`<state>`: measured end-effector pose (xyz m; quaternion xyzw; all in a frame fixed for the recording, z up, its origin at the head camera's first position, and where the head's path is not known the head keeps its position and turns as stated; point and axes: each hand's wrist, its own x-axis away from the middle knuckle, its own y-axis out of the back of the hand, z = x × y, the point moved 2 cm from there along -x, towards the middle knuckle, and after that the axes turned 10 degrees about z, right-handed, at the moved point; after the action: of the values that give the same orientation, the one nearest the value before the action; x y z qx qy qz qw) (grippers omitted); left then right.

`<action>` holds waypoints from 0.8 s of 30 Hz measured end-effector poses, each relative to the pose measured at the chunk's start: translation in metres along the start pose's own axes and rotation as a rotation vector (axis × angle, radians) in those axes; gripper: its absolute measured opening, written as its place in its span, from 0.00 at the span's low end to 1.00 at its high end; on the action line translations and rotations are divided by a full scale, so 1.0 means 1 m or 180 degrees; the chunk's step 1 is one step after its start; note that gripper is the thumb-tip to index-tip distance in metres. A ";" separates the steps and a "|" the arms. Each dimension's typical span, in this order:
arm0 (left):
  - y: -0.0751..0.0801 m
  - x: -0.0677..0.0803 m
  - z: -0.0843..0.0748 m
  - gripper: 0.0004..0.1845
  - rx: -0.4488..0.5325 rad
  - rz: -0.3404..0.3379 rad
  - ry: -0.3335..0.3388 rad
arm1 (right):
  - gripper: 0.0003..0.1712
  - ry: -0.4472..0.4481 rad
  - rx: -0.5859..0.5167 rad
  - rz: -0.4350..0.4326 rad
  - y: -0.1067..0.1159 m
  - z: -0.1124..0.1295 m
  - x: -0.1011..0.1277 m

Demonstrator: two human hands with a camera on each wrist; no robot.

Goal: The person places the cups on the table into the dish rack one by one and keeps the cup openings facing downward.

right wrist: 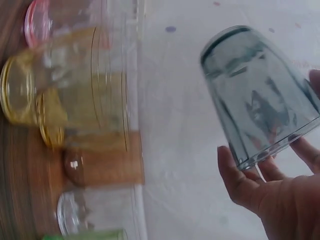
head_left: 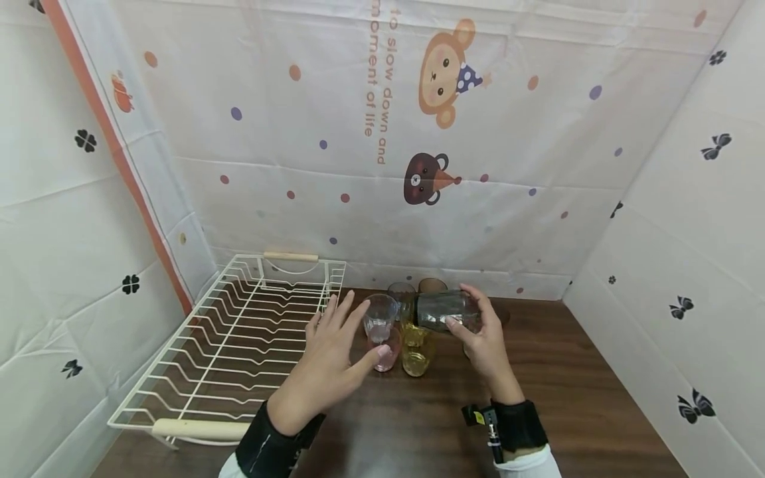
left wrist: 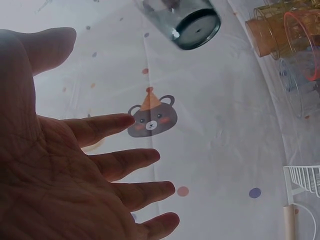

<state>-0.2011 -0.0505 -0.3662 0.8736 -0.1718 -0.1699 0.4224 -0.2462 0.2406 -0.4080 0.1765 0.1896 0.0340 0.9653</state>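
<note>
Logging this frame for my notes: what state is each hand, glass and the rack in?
Right hand: holds the grey glass.
Grey glass: lifted, tipped on its side.
Left hand: fingers spread, holding nothing.
Clear glass: upright on the table.
Yellow glass: upright.
Pink glass: upright.
Dish rack: no dishes in it.

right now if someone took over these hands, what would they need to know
Right hand grips a grey-tinted glass, lifted and tipped on its side above the other glasses.
Left hand is open, fingers spread, holding nothing, beside the clear glass and pink glass.
The yellow glass and a few more glasses stand clustered on the wooden table.
White wire dish rack sits to the left, with no glass in it.
Done: one glass picked up. Left, likely: place it and the remaining glasses in the rack.
</note>
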 end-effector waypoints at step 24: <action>0.002 -0.002 0.005 0.42 -0.0014 -0.0140 0.0012 | 0.23 0.0527 -0.2481 0.0602 -0.037 0.004 -0.004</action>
<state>-0.2059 -0.0544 -0.3672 0.8766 -0.1514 -0.1779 0.4208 -0.2479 0.2044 -0.4159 -0.1892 0.2226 0.2059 0.9340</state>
